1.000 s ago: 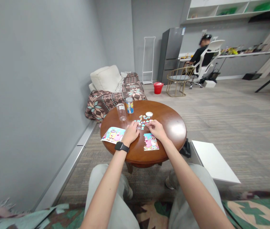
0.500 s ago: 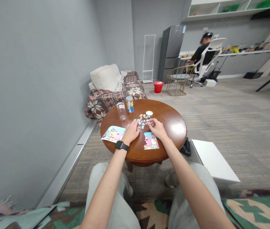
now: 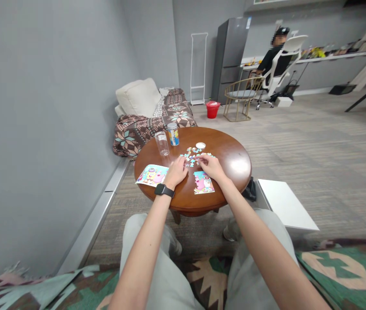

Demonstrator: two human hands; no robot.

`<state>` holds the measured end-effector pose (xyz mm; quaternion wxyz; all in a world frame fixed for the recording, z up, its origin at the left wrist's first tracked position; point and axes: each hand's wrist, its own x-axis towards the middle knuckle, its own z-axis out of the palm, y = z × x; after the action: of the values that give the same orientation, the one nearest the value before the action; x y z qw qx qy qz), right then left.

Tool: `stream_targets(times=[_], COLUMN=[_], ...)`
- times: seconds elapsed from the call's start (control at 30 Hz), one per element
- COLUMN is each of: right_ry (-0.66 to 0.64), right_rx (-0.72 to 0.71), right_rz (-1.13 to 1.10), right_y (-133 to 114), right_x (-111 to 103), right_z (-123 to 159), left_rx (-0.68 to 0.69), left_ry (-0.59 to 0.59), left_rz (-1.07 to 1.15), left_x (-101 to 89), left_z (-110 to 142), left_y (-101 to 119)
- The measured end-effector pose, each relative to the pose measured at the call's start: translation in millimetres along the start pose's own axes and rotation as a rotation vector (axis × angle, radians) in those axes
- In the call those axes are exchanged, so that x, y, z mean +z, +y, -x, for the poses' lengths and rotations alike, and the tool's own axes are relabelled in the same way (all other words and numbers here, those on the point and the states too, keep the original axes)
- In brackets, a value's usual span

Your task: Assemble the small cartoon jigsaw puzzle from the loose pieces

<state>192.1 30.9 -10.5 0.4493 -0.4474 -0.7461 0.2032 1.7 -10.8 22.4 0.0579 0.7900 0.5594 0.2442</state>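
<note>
Loose jigsaw puzzle pieces [image 3: 192, 162] lie in a scattered pile on the round brown table [image 3: 224, 144]. At the left edge of the pile rests my left hand [image 3: 176, 170], fingers bent and a little apart, with no piece visible in it. My right hand [image 3: 211, 166] reaches into the pile from the right, thumb and fingertips drawn together on a small puzzle piece. Just below that hand lies a joined part of the puzzle [image 3: 203, 184] with pink and white cartoon figures. A printed picture sheet [image 3: 152, 175] lies partly behind my left hand.
Beyond the pile stand a clear glass [image 3: 162, 144] and a colourful tin [image 3: 173, 135]; a round white lid [image 3: 200, 146] lies near them. A white box [image 3: 286, 202] stands right of the table. Farther back are a red bin [image 3: 212, 110] and a seated person [image 3: 268, 60].
The view has tilted down slightly, so everything sits higher in the picture. My right hand's fingertips have shifted slightly left over the pieces. My left hand stays at the pile's edge.
</note>
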Motion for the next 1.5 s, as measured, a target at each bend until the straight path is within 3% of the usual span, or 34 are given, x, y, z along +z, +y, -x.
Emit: stream_targets(times=[0.17,0.37,0.5,0.63,0.77,1.0,1.17,1.5], right_ry=[-0.067,0.119,0.178,0.056,-0.042,-0.042,-0.042,-0.097], right_rx=[-0.04,0.012,0.176,0.299,0.239,0.169,0.078,0.077], right_rz=[0.14,0.157,0.322,0.454,0.471,0.472,0.482,0.472], right_y=[1.4,-18.2,-23.6,-22.3,-22.1,-21.3,-20.4,-20.9], right_x=[2.4,-11.6,-20.2,-20.6,-18.5,-13.9,-10.9,-13.3], right_z=[0.9,8.2,13.0,15.9,18.2,21.6,23.5,24.3], left_rx=[0.014,0.014,0.015,0.01,0.044,0.067,0.046,0.024], left_ry=[0.001,-0.009,-0.019,-0.05,-0.087,-0.189,-0.19,-0.17], left_rz=[0.008,-0.03,-0.086,-0.123,-0.1,-0.12,-0.135,-0.171], left_x=[-0.4,-1.3,-2.3,-5.5,-6.8,-4.4,-5.7,-5.2], left_z=[0.3,1.0,1.8,3.5,5.7,8.1,8.5,9.6], left_y=[-0.1,-0.1,1.2,3.7,2.7,-1.1,1.3,3.5])
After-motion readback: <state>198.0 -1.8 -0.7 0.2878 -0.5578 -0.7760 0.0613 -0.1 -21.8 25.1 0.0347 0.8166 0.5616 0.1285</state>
